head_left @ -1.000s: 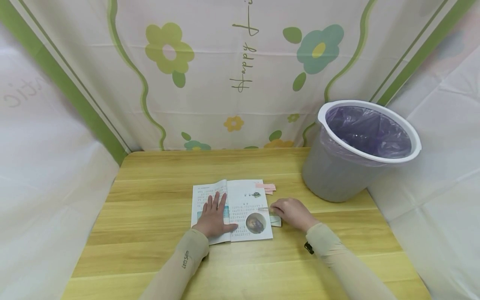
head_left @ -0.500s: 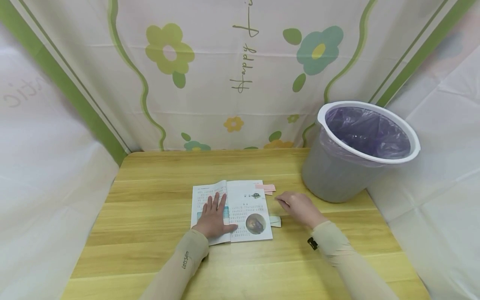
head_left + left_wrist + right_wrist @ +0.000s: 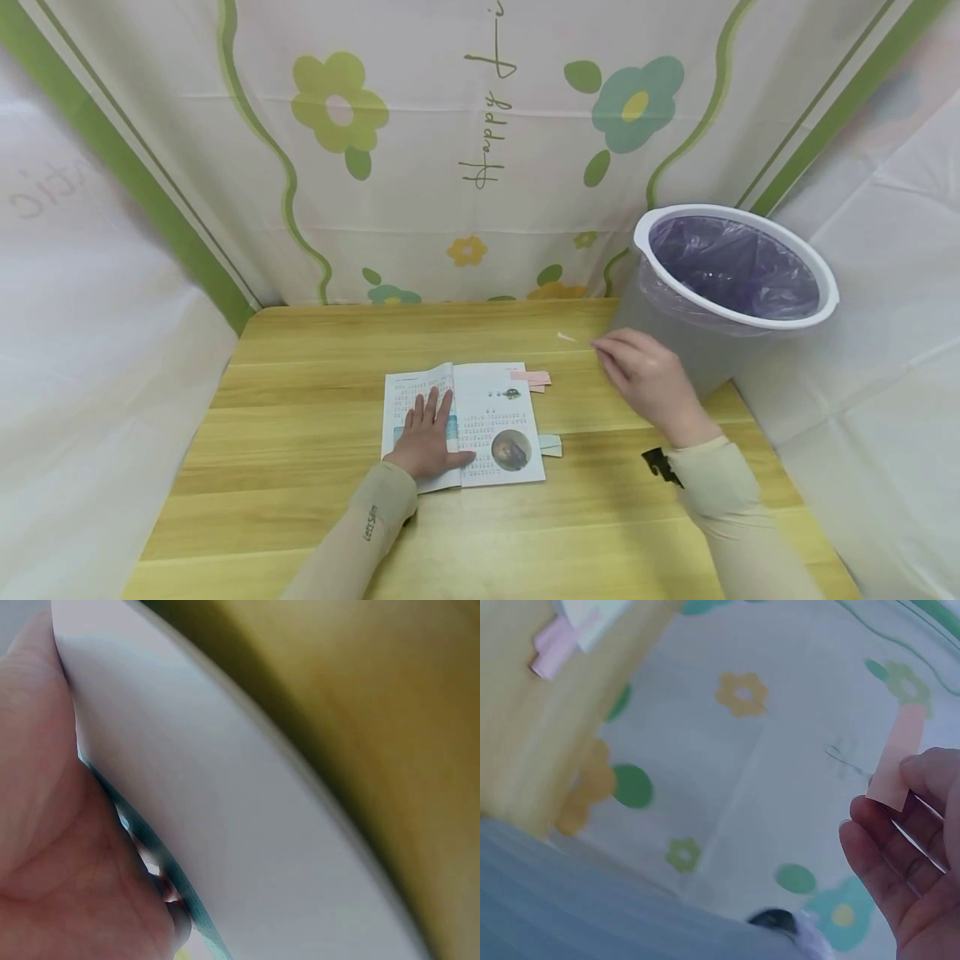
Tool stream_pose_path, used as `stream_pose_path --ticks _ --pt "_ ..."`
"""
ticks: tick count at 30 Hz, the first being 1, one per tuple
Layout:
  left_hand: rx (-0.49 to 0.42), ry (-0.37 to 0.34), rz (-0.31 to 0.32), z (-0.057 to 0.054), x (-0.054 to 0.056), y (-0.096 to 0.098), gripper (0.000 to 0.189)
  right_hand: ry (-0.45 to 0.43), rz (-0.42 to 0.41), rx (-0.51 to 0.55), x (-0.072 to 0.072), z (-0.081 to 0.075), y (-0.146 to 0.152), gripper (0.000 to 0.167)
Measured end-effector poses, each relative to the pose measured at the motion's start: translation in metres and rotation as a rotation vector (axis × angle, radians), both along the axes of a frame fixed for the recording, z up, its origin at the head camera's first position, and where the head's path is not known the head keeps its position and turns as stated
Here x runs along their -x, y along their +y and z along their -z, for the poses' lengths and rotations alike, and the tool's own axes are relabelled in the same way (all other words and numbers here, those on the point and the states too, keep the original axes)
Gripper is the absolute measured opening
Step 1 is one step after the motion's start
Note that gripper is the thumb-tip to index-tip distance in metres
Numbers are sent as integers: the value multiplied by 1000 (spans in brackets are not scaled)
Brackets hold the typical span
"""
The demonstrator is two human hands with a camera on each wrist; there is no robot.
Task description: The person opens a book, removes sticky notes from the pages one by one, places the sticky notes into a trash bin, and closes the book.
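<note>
An open book (image 3: 480, 382) with printed pages lies on the table. My left hand (image 3: 423, 442) rests on its left page with fingers spread, and the thumb reaches over onto the right page. In the left wrist view, the page edge (image 3: 225, 772) curves up beside the palm. Between thumb and fingers, my right hand (image 3: 651, 379) pinches a small pale pink paper strip (image 3: 900, 754), held up in the air in front of the bin. Pink sticky tabs (image 3: 540, 379) and a pale green tab (image 3: 551, 446) stick out from the book's right edge.
A grey waste bin (image 3: 645, 304) with a white rim and a purple plastic liner (image 3: 731, 258) stands at the right back of the wooden table (image 3: 315, 342). White flowered curtains (image 3: 420, 150) hang behind and at both sides.
My right hand has left the book's right edge and risen up and to the right toward the bin, carrying the paper strip. The left hand stays on the book.
</note>
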State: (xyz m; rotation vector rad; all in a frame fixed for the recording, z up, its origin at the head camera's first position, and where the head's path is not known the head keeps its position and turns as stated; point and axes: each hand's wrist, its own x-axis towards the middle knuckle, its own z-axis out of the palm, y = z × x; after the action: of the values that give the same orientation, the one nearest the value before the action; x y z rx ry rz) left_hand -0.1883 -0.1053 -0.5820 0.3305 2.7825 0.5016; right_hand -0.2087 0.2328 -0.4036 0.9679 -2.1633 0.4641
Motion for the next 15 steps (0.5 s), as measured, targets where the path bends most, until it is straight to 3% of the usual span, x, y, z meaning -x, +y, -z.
stream_pose_path --ticks 6,15 --pt "4 3 -4 0 0 0 116 114 47 96 -10 -41 20 22" --pt "-10 0 -4 0 -1 0 116 167 137 187 -13 -82 53 19"
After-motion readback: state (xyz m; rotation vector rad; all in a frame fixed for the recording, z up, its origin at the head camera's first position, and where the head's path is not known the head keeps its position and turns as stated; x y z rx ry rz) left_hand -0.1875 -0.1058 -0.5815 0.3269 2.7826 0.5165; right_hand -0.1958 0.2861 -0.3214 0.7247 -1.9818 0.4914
